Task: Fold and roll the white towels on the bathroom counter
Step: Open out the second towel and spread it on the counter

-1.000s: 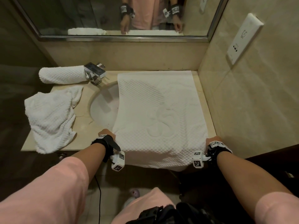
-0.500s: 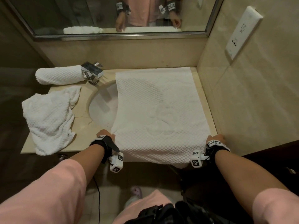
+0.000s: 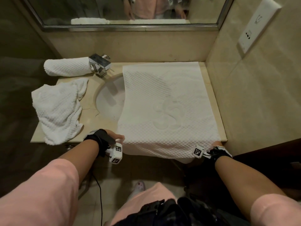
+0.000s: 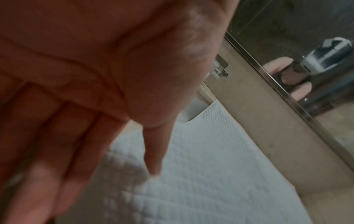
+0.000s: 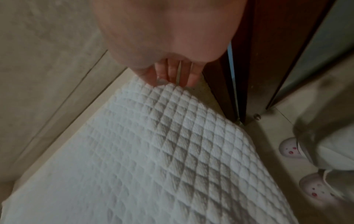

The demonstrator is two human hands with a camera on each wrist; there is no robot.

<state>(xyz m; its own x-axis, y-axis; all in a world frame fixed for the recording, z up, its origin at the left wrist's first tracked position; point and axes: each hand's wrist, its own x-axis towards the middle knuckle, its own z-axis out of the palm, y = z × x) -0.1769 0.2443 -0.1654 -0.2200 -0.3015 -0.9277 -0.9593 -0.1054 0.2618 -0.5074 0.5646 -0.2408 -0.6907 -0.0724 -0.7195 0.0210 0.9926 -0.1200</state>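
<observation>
A white quilted towel (image 3: 162, 98) lies flat on the right half of the counter (image 3: 104, 126). Its near edge hangs over the front. My left hand (image 3: 116, 137) is at the towel's near left corner. In the left wrist view its fingers are straight and the thumb (image 4: 153, 159) touches the towel (image 4: 220, 181). My right hand (image 3: 217, 143) is at the near right corner, where its fingers (image 5: 172, 74) pinch the slightly raised edge of the towel (image 5: 153, 151). A rolled towel (image 3: 66, 66) lies at the back left. A crumpled towel (image 3: 57, 108) sits on the left end.
The flat towel covers the right part of the sink (image 3: 110, 100). A chrome faucet (image 3: 100, 64) stands behind the sink, beside the rolled towel. A tiled wall (image 3: 260, 95) with a socket panel (image 3: 257, 25) bounds the right side. The mirror (image 3: 114, 10) is at the back.
My left hand has shifted a little to the right, onto the towel's left edge. My right hand stays at the right corner. The towels have not moved.
</observation>
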